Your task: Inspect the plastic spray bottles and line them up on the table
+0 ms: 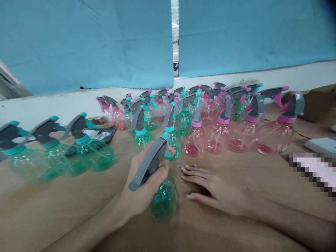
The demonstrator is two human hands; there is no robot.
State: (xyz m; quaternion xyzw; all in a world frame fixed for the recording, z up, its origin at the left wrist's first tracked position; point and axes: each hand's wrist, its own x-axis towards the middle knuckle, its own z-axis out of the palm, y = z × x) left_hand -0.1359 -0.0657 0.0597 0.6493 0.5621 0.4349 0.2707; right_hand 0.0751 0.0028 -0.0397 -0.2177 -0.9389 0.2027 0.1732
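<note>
My left hand (143,187) is wrapped round the neck of a green see-through spray bottle (165,201) with a grey and turquoise trigger head, close to me on the table. To its right, my right hand (214,189) lies palm down with fingers spread, holding nothing. Beyond my hands stands a front row of spray bottles: green ones with turquoise collars, such as a green bottle (174,143), and pink ones with pink collars, such as a pink bottle (194,140). Whether the held bottle's base touches the table is hard to tell.
Several green spray bottles (96,154) stand at the left, with a dark packet (101,134) behind them. More pink and green bottles crowd the back near the white ledge (52,103). A white box (321,144) and a blurred-out pale patch (315,171) are on the right.
</note>
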